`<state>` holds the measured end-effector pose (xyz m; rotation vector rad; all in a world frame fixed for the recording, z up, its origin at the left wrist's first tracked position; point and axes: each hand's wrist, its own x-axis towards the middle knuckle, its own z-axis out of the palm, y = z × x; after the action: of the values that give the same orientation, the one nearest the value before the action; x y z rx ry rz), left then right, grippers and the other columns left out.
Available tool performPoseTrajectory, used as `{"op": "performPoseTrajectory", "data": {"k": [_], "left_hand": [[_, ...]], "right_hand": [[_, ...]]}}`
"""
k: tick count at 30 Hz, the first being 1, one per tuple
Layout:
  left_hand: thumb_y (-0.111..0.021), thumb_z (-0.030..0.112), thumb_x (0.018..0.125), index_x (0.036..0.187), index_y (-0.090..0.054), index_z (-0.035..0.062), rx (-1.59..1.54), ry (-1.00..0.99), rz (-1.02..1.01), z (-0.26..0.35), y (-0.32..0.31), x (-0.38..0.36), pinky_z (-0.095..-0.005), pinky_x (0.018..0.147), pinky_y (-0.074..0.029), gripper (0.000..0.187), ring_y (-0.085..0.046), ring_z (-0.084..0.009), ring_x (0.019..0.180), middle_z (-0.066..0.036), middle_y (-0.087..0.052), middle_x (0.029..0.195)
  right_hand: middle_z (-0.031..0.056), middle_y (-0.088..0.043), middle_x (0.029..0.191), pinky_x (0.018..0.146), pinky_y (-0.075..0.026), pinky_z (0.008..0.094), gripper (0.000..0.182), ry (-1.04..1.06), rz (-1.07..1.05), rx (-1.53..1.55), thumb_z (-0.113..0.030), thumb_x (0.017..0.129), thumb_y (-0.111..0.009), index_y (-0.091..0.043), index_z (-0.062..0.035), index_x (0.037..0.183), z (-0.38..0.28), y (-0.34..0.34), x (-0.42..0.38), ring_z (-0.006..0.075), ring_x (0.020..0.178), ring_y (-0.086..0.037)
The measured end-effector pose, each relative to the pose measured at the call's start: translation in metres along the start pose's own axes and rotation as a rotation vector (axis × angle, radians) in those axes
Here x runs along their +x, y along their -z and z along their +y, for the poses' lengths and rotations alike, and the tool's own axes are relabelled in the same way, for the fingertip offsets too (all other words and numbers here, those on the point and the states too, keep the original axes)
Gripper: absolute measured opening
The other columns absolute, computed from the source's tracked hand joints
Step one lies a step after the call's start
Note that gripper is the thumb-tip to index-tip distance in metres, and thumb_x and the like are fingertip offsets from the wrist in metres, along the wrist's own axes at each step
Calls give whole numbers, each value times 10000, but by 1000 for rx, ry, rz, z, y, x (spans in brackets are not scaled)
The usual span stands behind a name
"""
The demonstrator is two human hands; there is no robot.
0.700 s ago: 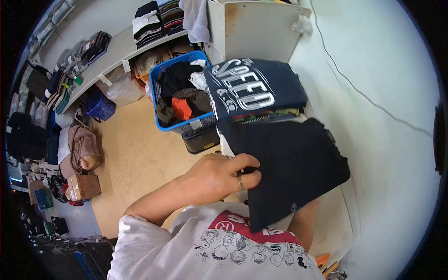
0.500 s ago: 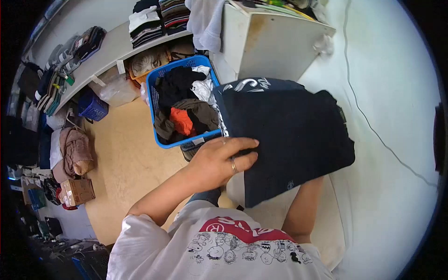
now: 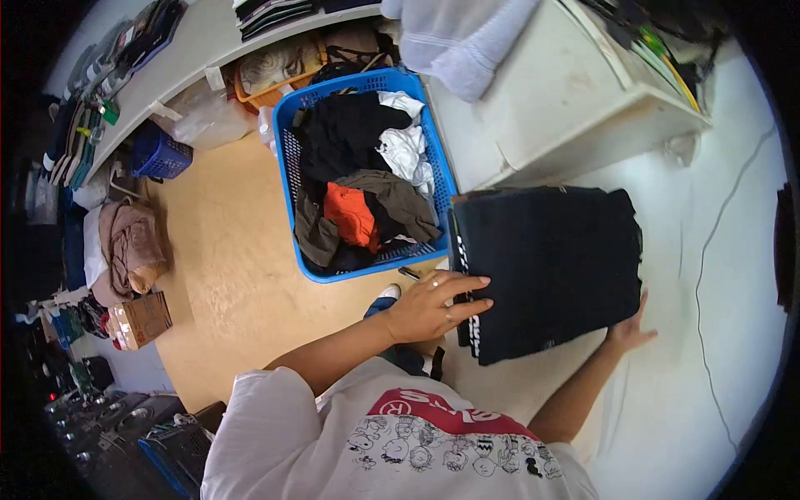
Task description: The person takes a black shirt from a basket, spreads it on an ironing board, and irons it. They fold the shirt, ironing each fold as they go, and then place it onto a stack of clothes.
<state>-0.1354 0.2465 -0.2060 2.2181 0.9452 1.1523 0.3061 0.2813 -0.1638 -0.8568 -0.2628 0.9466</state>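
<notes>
A folded stack of black and dark clothes [image 3: 550, 267] is held between my hands, right of the basket. My left hand [image 3: 437, 307] grips its left edge, fingertips on the top layer. At the lower right edge is my right hand [image 3: 632, 332], its thumb spread and its other fingers partly hidden by the stack. White lettering shows along the stack's left side. Beside the stack stands a blue plastic basket [image 3: 287, 171] with loose black, white, brown and orange-red clothes.
A white cabinet [image 3: 575, 125] with a light grey cloth [image 3: 467, 42] on it stands beyond the stack. Folded clothes lie on a long shelf [image 3: 179, 75]. A small purple-blue basket [image 3: 160, 154] and a cardboard box [image 3: 140, 319] are at the left. A cable runs down the white surface at right.
The dark stack has turned and shifted slightly right, and now lies squarer. My left hand has moved right with it. My right hand has come into view at the stack's right edge.
</notes>
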Motion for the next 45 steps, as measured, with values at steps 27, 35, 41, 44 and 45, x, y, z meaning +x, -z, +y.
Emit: {"op": "performPoseTrajectory", "data": {"k": [27,35,41,44,45], "left_hand": [[-655,226,898,911,-538,28,-81,182,263,37,68,-2,-429,628,-477,231,-593,-354,724,-174,-570,824],[-765,301,811,930,-565,67,-187,15,-158,192,47,-13,-373,578,-515,330,-639,-293,722,-97,-597,854],[-765,204,828,913,-629,40,-419,-153,-319,256,66,-25,-353,564,-466,230,-607,-292,687,-90,-581,785],[-703,177,877,960,-640,44,-310,-348,-339,325,101,12,-356,605,-497,168,-613,-302,711,-99,-609,828],[-711,153,869,899,-657,35,-151,-501,-171,348,108,25,-339,602,-501,133,-611,-295,685,-112,-628,819]], "right_hand": [[110,-665,1054,783,-552,357,468,-97,-903,-1049,-247,862,-709,-577,0,1238,3,-114,-198,209,991,-646],[130,-653,1036,872,-455,410,445,-41,-1463,-956,-288,687,-764,-643,-19,1020,41,-99,-261,328,969,-607],[129,-650,1004,852,-465,420,395,348,-1347,-1019,-282,672,-768,-656,-37,961,-26,-44,-318,322,958,-602],[157,-661,1035,884,-479,415,383,297,-1318,-827,-253,732,-771,-662,-31,1024,-65,-55,-357,345,981,-618],[175,-663,1056,903,-481,406,400,252,-1333,-862,-269,757,-770,-659,-18,1049,-73,-56,-365,360,985,-624]]}}
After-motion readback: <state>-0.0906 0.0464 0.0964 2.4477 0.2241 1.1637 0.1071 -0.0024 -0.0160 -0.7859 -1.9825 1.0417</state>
